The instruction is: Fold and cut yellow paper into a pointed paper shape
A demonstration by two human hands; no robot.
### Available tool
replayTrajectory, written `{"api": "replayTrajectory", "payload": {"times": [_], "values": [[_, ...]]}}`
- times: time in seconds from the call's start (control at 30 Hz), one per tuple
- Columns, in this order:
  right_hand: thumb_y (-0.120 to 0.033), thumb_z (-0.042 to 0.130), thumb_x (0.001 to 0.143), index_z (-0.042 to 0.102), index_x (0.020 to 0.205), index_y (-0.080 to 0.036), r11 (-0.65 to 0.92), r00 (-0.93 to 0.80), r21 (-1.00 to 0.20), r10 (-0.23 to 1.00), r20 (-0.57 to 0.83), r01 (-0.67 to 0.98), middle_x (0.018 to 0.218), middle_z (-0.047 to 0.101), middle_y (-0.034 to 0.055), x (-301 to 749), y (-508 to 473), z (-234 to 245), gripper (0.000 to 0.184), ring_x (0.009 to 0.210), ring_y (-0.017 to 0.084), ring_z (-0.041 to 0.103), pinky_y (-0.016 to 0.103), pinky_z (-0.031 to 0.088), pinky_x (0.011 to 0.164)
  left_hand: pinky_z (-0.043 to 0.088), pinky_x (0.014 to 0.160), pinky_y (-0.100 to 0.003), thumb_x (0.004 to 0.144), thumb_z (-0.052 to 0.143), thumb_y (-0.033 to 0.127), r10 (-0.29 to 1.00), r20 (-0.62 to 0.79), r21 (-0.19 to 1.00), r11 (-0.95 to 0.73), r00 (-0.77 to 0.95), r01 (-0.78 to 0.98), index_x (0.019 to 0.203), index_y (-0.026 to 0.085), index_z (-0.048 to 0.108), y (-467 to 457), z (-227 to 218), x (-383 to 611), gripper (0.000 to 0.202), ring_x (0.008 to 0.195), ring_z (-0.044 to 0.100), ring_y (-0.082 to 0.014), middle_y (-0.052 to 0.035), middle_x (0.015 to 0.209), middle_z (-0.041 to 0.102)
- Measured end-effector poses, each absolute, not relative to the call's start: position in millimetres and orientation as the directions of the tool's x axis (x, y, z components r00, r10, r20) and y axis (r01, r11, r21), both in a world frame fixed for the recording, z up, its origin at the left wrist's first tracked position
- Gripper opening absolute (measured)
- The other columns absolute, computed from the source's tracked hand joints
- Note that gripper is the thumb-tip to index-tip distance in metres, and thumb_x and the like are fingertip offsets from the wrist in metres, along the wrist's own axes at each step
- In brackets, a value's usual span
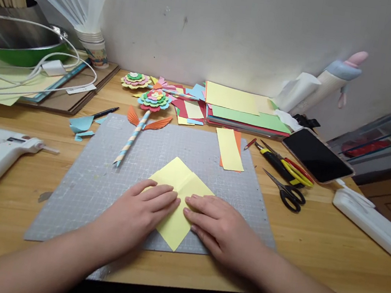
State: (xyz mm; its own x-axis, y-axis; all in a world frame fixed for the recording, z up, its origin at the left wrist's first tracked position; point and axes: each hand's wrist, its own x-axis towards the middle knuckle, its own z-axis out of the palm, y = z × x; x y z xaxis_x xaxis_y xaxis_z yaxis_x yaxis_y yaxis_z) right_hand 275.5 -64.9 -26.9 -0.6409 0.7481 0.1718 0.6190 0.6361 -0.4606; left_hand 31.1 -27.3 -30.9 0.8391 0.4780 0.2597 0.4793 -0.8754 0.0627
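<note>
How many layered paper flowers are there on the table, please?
2. The nearer flower has its striped stem on the grey mat; the farther flower lies behind it, slightly to the left, near the wall. Loose papers could hide more.

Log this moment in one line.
left hand: resting on yellow paper; right hand: resting on yellow paper; yellow paper: creased, on gray mat; scissors: right of mat

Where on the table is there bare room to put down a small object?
Bare patches: the cutting mat between glue gun and left hand; the mat between right hand and scissors; tabletop between the scissors and right forearm. Crowded: the back, with paper flowers and a paper stack.
</note>
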Motion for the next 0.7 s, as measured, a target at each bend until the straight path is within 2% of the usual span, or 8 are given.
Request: {"api": "replayTrajectory", "payload": {"times": [0.1, 0.23, 0.4, 0.47, 0.57, 0.63, 0.7], "values": [[-0.021, 0.049, 0.098, 0.068, 0.115, -0.018, 0.623, -0.643, -0.48, 0.751, 0.148, 0.618, 0.124, 0.066, 0.0097, 274.0, -61.4, -22.9, 0.026, 0.112, 0.022, 0.059, 0.04, 0.049, 0.095, 0.035, 0.098, -0.036, 0.101, 0.037, 0.016, 0.495, 0.255, 0.055, -0.865, 0.831, 0.499, 0.123, 0.018, 0.06, -27.0, -29.7, 30.7, 0.032, 0.114, 0.055, -0.0214, -0.0048, 0.117, 0.067], [-0.021, 0.05, 0.097, 0.071, 0.107, -0.018, 0.616, -0.636, -0.481, 0.757, 0.146, 0.623, 0.115, 0.07, 0.0089, 270.3, -55.8, -20.5, 0.023, 0.105, 0.022, 0.061, 0.039, 0.05, 0.091, 0.039, 0.086, -0.038, 0.097, 0.045, 0.014, 0.57, 0.153, 0.063, -0.821, 0.807, 0.568, 0.129, 0.019, 0.056, -27.6, -28.2, 30.0, 0.035, 0.098, 0.056, -0.0236, -0.0067, 0.108, 0.065], [-0.02, 0.051, 0.096, 0.072, 0.103, -0.018, 0.624, -0.634, -0.472, 0.756, 0.164, 0.622, 0.112, 0.071, 0.0087, 267.9, -52.8, -19.8, 0.022, 0.099, 0.023, 0.063, 0.038, 0.051, 0.087, 0.039, 0.082, -0.038, 0.095, 0.049, 0.015, 0.605, 0.097, 0.079, -0.797, 0.791, 0.599, 0.135, 0.018, 0.053, -29.3, -32.1, 31.6, 0.04, 0.093, 0.052, -0.0252, -0.0074, 0.101, 0.062], [-0.02, 0.052, 0.095, 0.073, 0.103, -0.018, 0.625, -0.636, -0.473, 0.755, 0.163, 0.621, 0.111, 0.072, 0.0089, 268.1, -51.9, -19.0, 0.022, 0.098, 0.023, 0.063, 0.038, 0.051, 0.086, 0.039, 0.079, -0.038, 0.096, 0.05, 0.019, 0.641, 0.084, 0.113, -0.767, 0.763, 0.632, 0.136, 0.021, 0.053, -29.2, -34.6, 32.0, 0.04, 0.091, 0.051, -0.0249, -0.0068, 0.097, 0.061], [-0.02, 0.053, 0.095, 0.073, 0.102, -0.018, 0.616, -0.632, -0.496, 0.758, 0.161, 0.613, 0.108, 0.072, 0.0092, 268.6, -48.2, -18.4, 0.022, 0.096, 0.022, 0.064, 0.037, 0.051, 0.084, 0.037, 0.077, -0.037, 0.096, 0.051, 0.028, 0.691, 0.076, 0.151, -0.72, 0.719, 0.677, 0.136, 0.032, 0.053, -28.9, -37.2, 30.7, 0.04, 0.089, 0.05, -0.0245, -0.0052, 0.092, 0.059], [-0.019, 0.053, 0.094, 0.073, 0.102, -0.017, 0.607, -0.626, -0.522, 0.762, 0.166, 0.6, 0.105, 0.073, 0.0092, 268.5, -44.5, -18.8, 0.022, 0.094, 0.021, 0.065, 0.035, 0.051, 0.082, 0.036, 0.078, -0.038, 0.096, 0.051, 0.03, 0.7, 0.1, 0.147, -0.713, 0.707, 0.685, 0.135, 0.036, 0.054, -29.4, -38.0, 28.9, 0.039, 0.091, 0.051, -0.0252, -0.0054, 0.095, 0.06], [-0.017, 0.052, 0.094, 0.073, 0.102, -0.016, 0.603, -0.62, -0.539, 0.764, 0.177, 0.588, 0.101, 0.073, 0.0088, 267.9, -41.2, -19.9, 0.023, 0.092, 0.02, 0.065, 0.034, 0.051, 0.08, 0.034, 0.085, -0.041, 0.097, 0.049, 0.03, 0.695, 0.157, 0.123, -0.719, 0.702, 0.684, 0.133, 0.036, 0.057, -30.6, -38.5, 27.5, 0.037, 0.103, 0.052, -0.0278, -0.0065, 0.109, 0.063]]}}
